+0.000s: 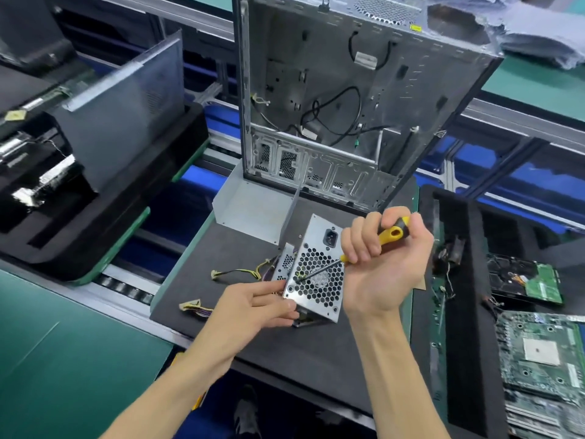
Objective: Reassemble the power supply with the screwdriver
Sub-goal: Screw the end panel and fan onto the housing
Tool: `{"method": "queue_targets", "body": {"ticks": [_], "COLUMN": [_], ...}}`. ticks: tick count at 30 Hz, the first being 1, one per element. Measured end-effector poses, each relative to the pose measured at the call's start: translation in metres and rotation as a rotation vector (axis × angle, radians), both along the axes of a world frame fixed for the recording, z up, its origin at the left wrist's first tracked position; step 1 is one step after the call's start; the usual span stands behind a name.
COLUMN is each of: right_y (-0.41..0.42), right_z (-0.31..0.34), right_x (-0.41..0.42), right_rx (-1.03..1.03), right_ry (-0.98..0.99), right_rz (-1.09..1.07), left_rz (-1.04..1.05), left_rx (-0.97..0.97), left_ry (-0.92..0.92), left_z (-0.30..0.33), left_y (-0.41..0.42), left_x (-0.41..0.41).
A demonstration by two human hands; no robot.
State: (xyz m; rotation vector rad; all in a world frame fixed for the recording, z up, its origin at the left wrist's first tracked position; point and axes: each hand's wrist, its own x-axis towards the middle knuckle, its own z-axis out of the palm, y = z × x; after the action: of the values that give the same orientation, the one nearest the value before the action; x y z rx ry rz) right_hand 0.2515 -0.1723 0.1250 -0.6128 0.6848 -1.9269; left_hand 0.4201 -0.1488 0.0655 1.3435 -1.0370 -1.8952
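Near the left edge of the dark surface (pixel 253 343) loose cable connectors (pixel 193 307) lie. The left hand (pixel 253 307) pinches the lower left corner of the power supply (pixel 313 274), fingers curled round its edge. The power supply sits tilted at the surface's middle (its honeycomb grille faces up). The right hand (pixel 383 264) grips the yellow-and-black screwdriver (pixel 364 248), whose tip touches the grille's left side. An open computer case (pixel 348 99) stands at the far edge.
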Motion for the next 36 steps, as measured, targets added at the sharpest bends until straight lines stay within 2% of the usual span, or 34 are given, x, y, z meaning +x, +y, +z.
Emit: {"method": "queue_targets", "body": {"ticks": [23,30,36], "right_y": [0.006,0.011,0.012], "right_z": [-0.007,-0.004,0.004], "right_x": [0.021,0.03,0.031], "right_rx": [-0.093,-0.068,-0.039], "right_ry": [0.206,0.386,0.514], "right_rz": [0.108,0.217,0.224], "left_rz": [0.04,0.042,0.043], "left_rx": [0.056,0.057,0.06], "left_ry": [0.075,0.069,0.07], "left_z": [0.004,0.003,0.0], "left_y": [-0.003,-0.003,-0.005], "left_x": [0.0,0.002,0.002]}}
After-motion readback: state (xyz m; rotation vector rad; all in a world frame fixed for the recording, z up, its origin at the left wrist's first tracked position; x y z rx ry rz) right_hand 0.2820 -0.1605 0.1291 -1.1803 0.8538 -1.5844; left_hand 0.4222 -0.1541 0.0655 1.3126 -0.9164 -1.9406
